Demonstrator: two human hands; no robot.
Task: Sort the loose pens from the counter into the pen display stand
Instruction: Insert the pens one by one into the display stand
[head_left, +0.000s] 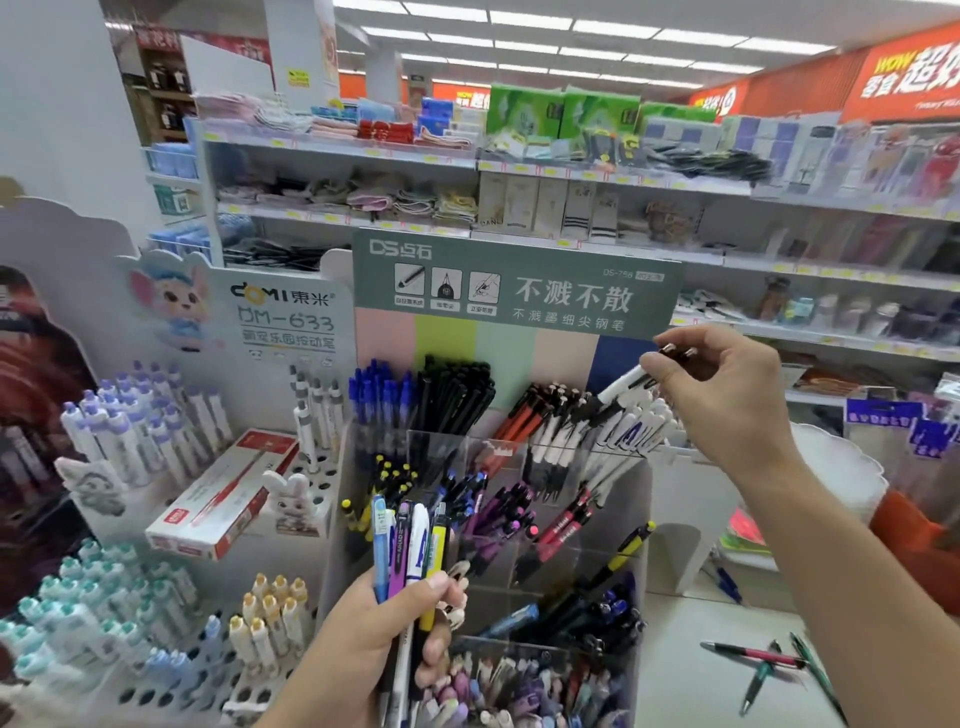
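Tiered compartments of the pen display stand hold sorted pens. Left hand grips a bundle of pens; right hand pinches a white pen by its clip end, light, stiff, probably slick. Loose pens lie on the counter.

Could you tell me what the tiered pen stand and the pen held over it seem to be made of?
Pen stand: apparently clear glossy acrylic, since the pens show through its walls. Pen pinched by the right hand: seemingly smooth white plastic, with shiny, possibly metal, clip.
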